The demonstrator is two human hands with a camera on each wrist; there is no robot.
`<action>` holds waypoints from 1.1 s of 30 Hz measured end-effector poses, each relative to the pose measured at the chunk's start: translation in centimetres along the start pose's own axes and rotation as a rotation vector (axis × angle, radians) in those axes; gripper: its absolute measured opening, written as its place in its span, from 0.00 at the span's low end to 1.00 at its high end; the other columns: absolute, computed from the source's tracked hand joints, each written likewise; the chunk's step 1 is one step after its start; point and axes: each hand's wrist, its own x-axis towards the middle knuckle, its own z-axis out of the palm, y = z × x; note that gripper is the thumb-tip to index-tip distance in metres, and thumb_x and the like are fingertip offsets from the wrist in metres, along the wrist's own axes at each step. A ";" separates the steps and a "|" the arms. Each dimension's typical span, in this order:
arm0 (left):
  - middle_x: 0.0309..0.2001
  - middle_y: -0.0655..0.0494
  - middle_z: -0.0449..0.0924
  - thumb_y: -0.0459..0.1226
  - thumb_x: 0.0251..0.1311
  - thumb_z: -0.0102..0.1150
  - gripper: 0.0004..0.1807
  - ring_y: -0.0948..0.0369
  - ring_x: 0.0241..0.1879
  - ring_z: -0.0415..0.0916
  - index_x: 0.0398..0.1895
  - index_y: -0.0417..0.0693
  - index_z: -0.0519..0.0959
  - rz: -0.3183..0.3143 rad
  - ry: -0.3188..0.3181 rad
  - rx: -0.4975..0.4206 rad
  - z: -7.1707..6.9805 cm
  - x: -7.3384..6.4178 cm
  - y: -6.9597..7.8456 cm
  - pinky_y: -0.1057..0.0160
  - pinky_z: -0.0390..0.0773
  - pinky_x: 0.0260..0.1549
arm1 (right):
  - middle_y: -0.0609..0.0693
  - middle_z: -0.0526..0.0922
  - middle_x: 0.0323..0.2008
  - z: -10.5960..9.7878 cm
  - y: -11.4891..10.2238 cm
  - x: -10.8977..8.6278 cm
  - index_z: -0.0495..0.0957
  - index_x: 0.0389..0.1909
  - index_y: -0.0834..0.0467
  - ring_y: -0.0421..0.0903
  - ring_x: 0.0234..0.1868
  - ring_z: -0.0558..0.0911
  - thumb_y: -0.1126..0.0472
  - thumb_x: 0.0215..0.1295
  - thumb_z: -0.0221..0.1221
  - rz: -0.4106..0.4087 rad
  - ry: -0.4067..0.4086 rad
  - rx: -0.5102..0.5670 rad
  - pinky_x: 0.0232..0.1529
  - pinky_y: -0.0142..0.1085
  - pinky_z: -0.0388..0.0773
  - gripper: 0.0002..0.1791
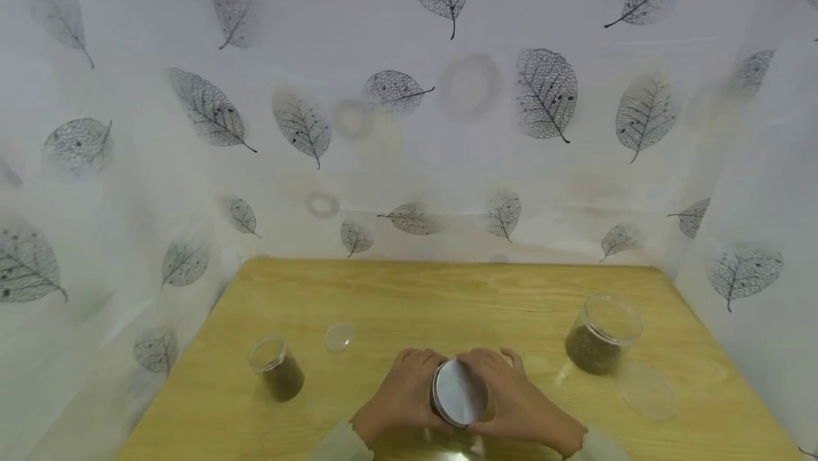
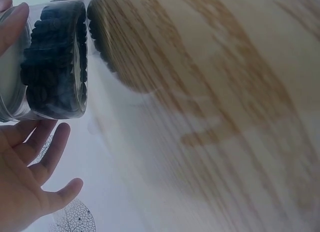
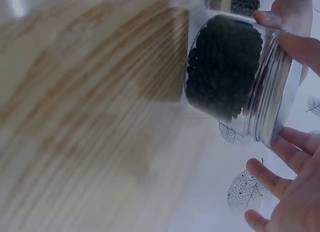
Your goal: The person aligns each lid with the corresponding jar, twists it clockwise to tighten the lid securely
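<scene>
A clear jar [image 3: 225, 66] of black beans, topped by a silver lid [image 1: 460, 393], is between both hands near the front of the table. My left hand [image 1: 412, 390] holds its left side; in the left wrist view, the left thumb [image 2: 15, 29] lies on one side of the jar and the fingers on the other. From the right, my right hand [image 1: 511, 397] grips around the lid's rim, its thumb [image 3: 300, 49] on one edge and fingertips on the opposite one. The lid sits over the jar's mouth, and the jar is tilted in the head view.
On the left stands a narrow open jar [image 1: 281, 374] with dark contents, a small clear round lid [image 1: 339, 337] beside it. A wider open jar [image 1: 594, 351], partly filled, stands at the right, with a clear disc [image 1: 647, 391] in front. Leaf-printed sheeting [image 1: 409, 163] surrounds the wooden table [image 1: 447, 297].
</scene>
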 end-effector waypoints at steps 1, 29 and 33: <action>0.46 0.66 0.76 0.66 0.23 0.72 0.48 0.67 0.47 0.73 0.53 0.55 0.71 -0.003 -0.007 -0.009 0.0 0.0 0.0 0.57 0.70 0.55 | 0.45 0.76 0.55 -0.1 0.0 0.0 0.69 0.59 0.57 0.48 0.57 0.73 0.43 0.24 0.77 -0.006 -0.005 -0.008 0.52 0.56 0.62 0.53; 0.47 0.63 0.76 0.64 0.24 0.73 0.48 0.64 0.48 0.73 0.54 0.54 0.72 -0.032 -0.053 -0.034 -0.6 0.5 0.0 0.56 0.69 0.57 | 0.46 0.75 0.49 0.2 0.4 0.7 0.73 0.53 0.55 0.46 0.53 0.71 0.37 0.26 0.74 0.025 0.002 -0.037 0.55 0.48 0.58 0.48; 0.48 0.63 0.76 0.64 0.24 0.74 0.49 0.63 0.49 0.73 0.54 0.53 0.71 -0.039 -0.059 -0.043 -0.6 0.5 0.1 0.56 0.69 0.57 | 0.45 0.75 0.49 0.5 0.3 0.5 0.72 0.52 0.54 0.46 0.52 0.71 0.37 0.25 0.74 0.056 0.018 -0.038 0.54 0.48 0.58 0.48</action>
